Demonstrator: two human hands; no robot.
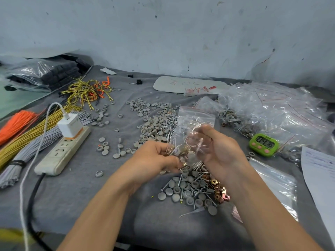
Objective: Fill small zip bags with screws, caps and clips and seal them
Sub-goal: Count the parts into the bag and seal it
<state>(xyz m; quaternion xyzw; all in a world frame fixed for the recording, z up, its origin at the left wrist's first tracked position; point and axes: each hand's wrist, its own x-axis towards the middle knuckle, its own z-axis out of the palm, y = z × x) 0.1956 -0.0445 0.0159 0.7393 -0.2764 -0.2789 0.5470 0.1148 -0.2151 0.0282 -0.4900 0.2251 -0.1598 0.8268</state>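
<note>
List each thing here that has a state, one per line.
zip bag, upright, holds screws and clips, seal unclear
left hand, pinches the bag's lower end
right hand, holds the bag from behind
green timer, on, reads 04:16
power strip, other visible sockets free
white charger, plugged into the power strip
grey wire bundle, tied with a black band

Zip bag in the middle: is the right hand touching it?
Touching. The head view shows the right hand with its fingers curled round the clear zip bag, whose film wraps over them as it stands above the screw pile.
</note>
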